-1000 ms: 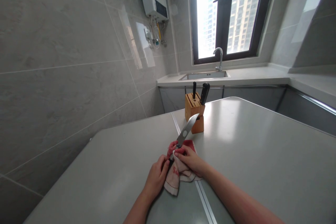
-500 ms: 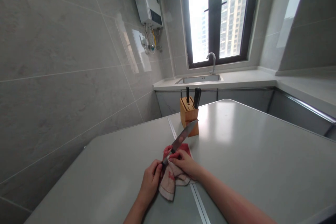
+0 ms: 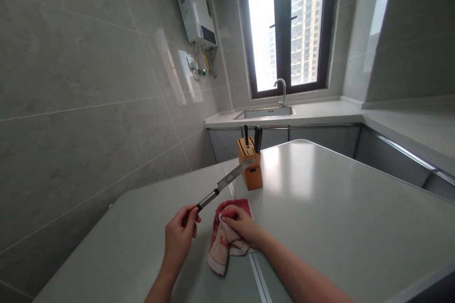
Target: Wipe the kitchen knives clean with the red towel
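Observation:
My left hand (image 3: 182, 228) is closed round the end of the black and silver handle of a kitchen knife (image 3: 227, 179). Its blade slants up and to the right, and its tip overlaps the knife block in view. A red and pinkish-white towel (image 3: 221, 249) lies bunched on the table, pinched between the fingers of my right hand (image 3: 243, 226). Knife and towel are apart. Beyond them stands the wooden knife block (image 3: 251, 177) with black-handled tools (image 3: 258, 139) in its top slots.
The pale grey table (image 3: 320, 227) has a metal seam (image 3: 259, 274) running through it. Behind are a counter with a sink (image 3: 265, 112), a tap (image 3: 283, 91) and a window. A tiled wall (image 3: 88, 151) rises at the left, with a water heater (image 3: 194, 4) higher up.
My left hand has moved left and drawn the knife away from the towel, baring its handle. My right hand still grips the towel. The whole view has shifted slightly.

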The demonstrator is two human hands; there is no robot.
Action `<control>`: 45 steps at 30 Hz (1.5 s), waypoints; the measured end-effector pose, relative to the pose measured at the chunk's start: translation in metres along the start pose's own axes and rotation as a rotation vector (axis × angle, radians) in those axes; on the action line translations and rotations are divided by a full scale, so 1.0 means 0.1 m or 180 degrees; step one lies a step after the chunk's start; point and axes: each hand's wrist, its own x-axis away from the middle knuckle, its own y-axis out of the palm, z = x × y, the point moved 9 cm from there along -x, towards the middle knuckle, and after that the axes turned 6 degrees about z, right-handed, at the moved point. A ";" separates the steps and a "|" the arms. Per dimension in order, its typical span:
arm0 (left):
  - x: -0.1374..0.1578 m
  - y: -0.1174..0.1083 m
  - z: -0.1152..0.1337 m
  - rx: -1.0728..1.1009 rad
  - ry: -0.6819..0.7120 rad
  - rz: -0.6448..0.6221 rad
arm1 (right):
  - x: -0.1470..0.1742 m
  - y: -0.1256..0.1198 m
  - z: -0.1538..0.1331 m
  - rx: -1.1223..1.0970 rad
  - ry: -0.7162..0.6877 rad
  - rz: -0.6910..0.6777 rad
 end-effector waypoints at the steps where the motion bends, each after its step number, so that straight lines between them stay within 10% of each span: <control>1: -0.02 -0.02 0.12 -0.0122 0.0091 0.0001 | 0.00 0.01 -0.01 -0.0011 -0.0008 -0.0018; 11: -0.21 -0.35 1.21 -0.1389 0.1426 0.0864 | 0.00 0.01 0.01 -0.0130 -0.0007 -0.0021; 18: -0.26 -0.19 1.81 -0.1689 0.2168 0.0943 | 0.02 0.02 -0.03 -0.0248 -0.0003 -0.0056; 32: -0.33 0.01 1.95 -0.2199 0.2335 0.0703 | 0.03 0.04 -0.08 -0.0204 -0.0005 -0.0117; 45: -0.83 0.61 2.76 -0.3288 0.2899 0.0605 | 0.01 -0.02 0.10 -0.0233 0.0201 0.0043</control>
